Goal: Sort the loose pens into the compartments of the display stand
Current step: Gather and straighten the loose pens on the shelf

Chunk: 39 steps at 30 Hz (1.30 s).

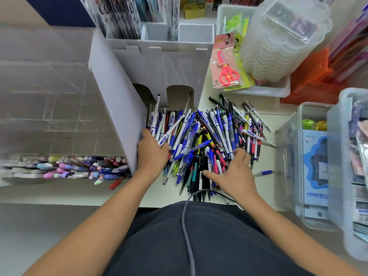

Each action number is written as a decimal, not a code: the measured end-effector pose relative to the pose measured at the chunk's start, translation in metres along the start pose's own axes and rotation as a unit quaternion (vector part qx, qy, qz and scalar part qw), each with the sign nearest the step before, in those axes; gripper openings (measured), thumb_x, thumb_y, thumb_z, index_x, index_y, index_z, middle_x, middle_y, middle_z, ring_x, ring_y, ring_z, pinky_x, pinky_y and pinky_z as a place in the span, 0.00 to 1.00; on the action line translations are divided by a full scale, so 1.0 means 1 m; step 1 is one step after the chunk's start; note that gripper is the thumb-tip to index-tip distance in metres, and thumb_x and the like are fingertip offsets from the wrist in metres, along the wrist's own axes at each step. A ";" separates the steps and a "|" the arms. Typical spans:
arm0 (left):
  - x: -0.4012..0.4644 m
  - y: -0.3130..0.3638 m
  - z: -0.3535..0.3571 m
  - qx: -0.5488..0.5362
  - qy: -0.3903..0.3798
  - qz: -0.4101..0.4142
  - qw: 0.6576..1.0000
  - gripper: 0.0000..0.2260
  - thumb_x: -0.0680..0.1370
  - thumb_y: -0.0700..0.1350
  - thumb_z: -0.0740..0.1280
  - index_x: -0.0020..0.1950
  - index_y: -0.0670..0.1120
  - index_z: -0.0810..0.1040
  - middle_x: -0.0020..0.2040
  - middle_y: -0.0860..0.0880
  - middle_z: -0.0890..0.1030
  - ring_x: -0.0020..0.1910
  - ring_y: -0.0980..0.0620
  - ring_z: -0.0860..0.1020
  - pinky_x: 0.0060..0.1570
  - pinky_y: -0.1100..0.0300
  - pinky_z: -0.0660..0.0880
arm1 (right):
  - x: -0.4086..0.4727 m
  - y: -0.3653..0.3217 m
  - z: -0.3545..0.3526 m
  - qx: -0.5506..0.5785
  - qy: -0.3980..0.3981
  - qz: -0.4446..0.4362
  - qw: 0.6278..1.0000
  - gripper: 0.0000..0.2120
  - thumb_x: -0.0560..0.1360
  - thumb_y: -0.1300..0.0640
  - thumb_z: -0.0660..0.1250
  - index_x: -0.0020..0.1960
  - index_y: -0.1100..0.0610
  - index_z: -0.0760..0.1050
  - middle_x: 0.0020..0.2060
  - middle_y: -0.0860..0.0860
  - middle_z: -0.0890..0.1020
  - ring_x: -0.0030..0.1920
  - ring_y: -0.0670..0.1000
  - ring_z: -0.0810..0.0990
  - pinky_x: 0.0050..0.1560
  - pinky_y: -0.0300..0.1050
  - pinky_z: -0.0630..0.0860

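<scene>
Cluttered stationery counter, pale tabletop [207, 96] crowded with clear plastic bins [310, 166] on the right, a carded pair of red scissors [227, 70] up top, a tray of mixed markers [79, 168] lower left. White display stand [159, 62] sits centre-left; two arched compartments at its base open toward the person, each with a few white-and-blue pens already leaning inside. Loose pen pile [209, 136] lies on the table directly in front of those openings, spilling right. Most barrels run roughly along the near-far axis, so roughly in line with the slots, though plenty lie crossed. Left hand [152, 150] is at the pile's left edge, right beside the stand's side wall, fingers curled down into white-and-blue pens; looks like it's gripping a few, but exact hold is hidden. Right hand [235, 172] rests flat on the pile's near-right part, fingers spread, holding nothing. Judgement: left hand is the nearer one to the compartments, pens go forward from it, short push away from the body; right hand likely just steadies or rakes the heap
</scene>
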State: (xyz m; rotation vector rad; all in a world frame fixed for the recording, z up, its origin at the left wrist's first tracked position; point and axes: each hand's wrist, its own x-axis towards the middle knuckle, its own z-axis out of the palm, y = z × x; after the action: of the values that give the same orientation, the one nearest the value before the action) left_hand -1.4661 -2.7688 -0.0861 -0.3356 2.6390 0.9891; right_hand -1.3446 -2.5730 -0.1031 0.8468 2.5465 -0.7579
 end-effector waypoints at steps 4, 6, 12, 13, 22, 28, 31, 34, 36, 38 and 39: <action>-0.001 0.000 -0.001 -0.001 -0.012 0.003 1.000 0.20 0.78 0.37 0.69 0.62 0.44 0.61 0.54 0.44 0.78 0.45 0.46 0.78 0.44 0.54 0.77 | -0.006 0.003 0.002 -0.036 -0.055 0.053 0.996 0.54 0.57 0.23 0.73 0.66 0.60 0.62 0.63 0.57 0.71 0.58 0.60 0.77 0.50 0.54 0.76; -0.001 0.000 -0.001 -0.006 -0.025 0.003 1.000 0.22 0.77 0.36 0.68 0.67 0.42 0.61 0.58 0.43 0.78 0.47 0.47 0.77 0.47 0.56 0.75 | -0.008 0.004 0.007 -0.031 -0.080 0.080 0.993 0.58 0.56 0.24 0.75 0.69 0.61 0.61 0.64 0.59 0.72 0.61 0.61 0.77 0.53 0.55 0.77; 0.003 -0.004 0.000 0.067 -0.046 0.009 0.997 0.15 0.79 0.40 0.66 0.63 0.38 0.69 0.57 0.41 0.79 0.46 0.48 0.72 0.44 0.56 0.69 | -0.011 0.000 0.026 -0.015 -0.069 0.058 0.996 0.55 0.55 0.31 0.81 0.66 0.59 0.58 0.65 0.60 0.68 0.60 0.61 0.77 0.49 0.50 0.75; 0.003 -0.005 0.000 0.066 -0.046 0.010 0.997 0.15 0.79 0.40 0.66 0.63 0.39 0.69 0.57 0.41 0.78 0.46 0.48 0.72 0.44 0.55 0.69 | -0.011 0.000 0.029 -0.011 -0.061 0.047 0.997 0.54 0.56 0.32 0.81 0.66 0.59 0.58 0.64 0.59 0.68 0.60 0.60 0.76 0.51 0.50 0.75; -0.015 -0.010 0.013 0.060 -0.049 0.020 0.997 0.34 0.80 0.51 0.64 0.80 0.39 0.53 0.76 0.38 0.65 0.71 0.37 0.68 0.68 0.45 0.68 | 0.016 0.003 0.023 0.094 0.055 0.037 0.993 0.39 0.57 0.37 0.83 0.51 0.56 0.64 0.49 0.53 0.72 0.43 0.52 0.70 0.42 0.46 0.67; -0.032 -0.002 0.013 0.164 -0.117 0.024 0.979 0.73 0.57 0.68 0.81 0.80 0.43 0.33 0.80 0.41 0.54 0.72 0.39 0.69 0.64 0.47 0.72 | 0.023 -0.001 0.033 0.158 0.144 0.029 0.976 0.29 0.63 0.43 0.83 0.42 0.56 0.66 0.38 0.50 0.72 0.35 0.48 0.66 0.37 0.44 0.64; -0.033 -0.005 0.021 0.216 -0.106 0.057 0.969 0.77 0.52 0.65 0.83 0.79 0.43 0.30 0.75 0.39 0.58 0.66 0.40 0.74 0.57 0.49 0.77 | 0.020 -0.001 0.043 0.201 0.168 0.034 0.964 0.24 0.66 0.45 0.81 0.40 0.55 0.67 0.33 0.49 0.72 0.33 0.49 0.68 0.37 0.45 0.68; -0.034 -0.005 0.025 0.240 -0.090 0.070 0.964 0.75 0.54 0.67 0.82 0.79 0.42 0.32 0.73 0.39 0.61 0.59 0.42 0.77 0.52 0.52 0.77 | 0.011 -0.002 0.047 0.205 0.185 0.006 0.961 0.18 0.73 0.47 0.77 0.40 0.56 0.71 0.33 0.48 0.73 0.37 0.50 0.71 0.41 0.52 0.74; -0.033 -0.006 0.026 0.240 -0.081 0.074 0.964 0.74 0.55 0.69 0.80 0.80 0.41 0.33 0.72 0.40 0.62 0.57 0.42 0.78 0.49 0.51 0.78 | 0.002 -0.001 0.049 0.188 0.173 -0.028 0.966 0.17 0.74 0.43 0.74 0.44 0.55 0.72 0.38 0.48 0.73 0.43 0.50 0.72 0.46 0.48 0.74; -0.031 -0.008 0.028 0.231 -0.072 0.078 0.967 0.72 0.56 0.70 0.79 0.80 0.41 0.35 0.73 0.40 0.62 0.57 0.41 0.79 0.48 0.50 0.78 | -0.006 0.004 0.055 0.150 0.152 -0.072 0.974 0.23 0.71 0.39 0.75 0.50 0.55 0.72 0.46 0.48 0.71 0.49 0.49 0.70 0.50 0.41 0.70; -0.029 -0.009 0.028 0.224 -0.069 0.079 0.969 0.71 0.57 0.71 0.78 0.80 0.42 0.36 0.73 0.40 0.62 0.57 0.41 0.79 0.48 0.50 0.78 | -0.008 0.007 0.058 0.122 0.144 -0.097 0.977 0.28 0.67 0.37 0.77 0.53 0.56 0.71 0.49 0.48 0.69 0.50 0.49 0.69 0.51 0.40 0.69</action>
State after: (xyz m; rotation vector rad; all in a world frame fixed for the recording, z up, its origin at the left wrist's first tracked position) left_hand -1.4311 -2.7532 -0.1013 0.0483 2.6892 0.4110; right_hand -1.3255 -2.6059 -0.1484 0.8432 2.8648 -1.0985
